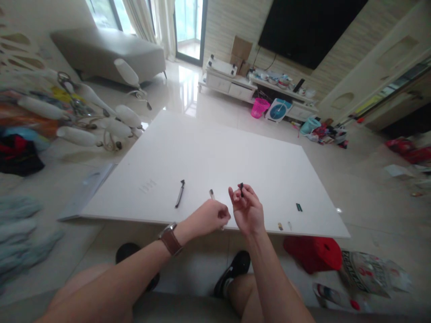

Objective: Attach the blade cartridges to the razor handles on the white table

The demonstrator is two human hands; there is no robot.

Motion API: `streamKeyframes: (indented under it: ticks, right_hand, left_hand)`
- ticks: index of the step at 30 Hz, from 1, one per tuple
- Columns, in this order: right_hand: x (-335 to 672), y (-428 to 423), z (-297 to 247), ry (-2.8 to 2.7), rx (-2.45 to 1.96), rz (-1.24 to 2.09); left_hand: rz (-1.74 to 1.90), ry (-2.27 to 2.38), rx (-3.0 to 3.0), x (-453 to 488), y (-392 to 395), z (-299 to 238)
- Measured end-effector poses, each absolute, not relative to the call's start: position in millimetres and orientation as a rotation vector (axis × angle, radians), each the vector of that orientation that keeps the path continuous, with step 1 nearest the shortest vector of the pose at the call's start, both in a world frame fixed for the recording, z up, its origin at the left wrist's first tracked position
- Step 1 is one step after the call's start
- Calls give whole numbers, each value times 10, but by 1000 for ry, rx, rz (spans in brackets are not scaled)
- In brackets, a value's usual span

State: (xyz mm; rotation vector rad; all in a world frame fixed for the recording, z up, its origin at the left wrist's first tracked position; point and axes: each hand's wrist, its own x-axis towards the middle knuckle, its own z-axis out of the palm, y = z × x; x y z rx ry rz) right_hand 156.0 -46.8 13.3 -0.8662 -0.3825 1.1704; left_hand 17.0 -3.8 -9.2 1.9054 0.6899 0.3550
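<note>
Progress, by judgement early: dark strip (180,194) left of your fingers and two dark green pieces (299,207) well to their right lie unjoined on the white table (208,152); amount left cannot be told. Your right hand (249,211) pinches a small black part (241,190) upright between its fingertips. Your left hand (211,215) is loosely curled just beside; whether its fingers hold anything, cannot tell.

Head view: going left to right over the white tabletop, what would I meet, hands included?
Faint pale strips → slim dark-and-silver piece → left hand → right hand, holding a small black piece → small brownish piece → small pale piece → two dark green pieces.
</note>
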Motion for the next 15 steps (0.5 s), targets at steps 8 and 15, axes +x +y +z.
streamKeyframes:
  ticks: [8, 15]
  right_hand:
    - [1611, -553, 140, -449, -933, 1129]
    - [1610, -545, 158, -502, -890, 1191]
  left_hand:
    - [-1, 133, 1865, 234, -574, -245]
    - [190, 410, 1759, 76, -91, -114]
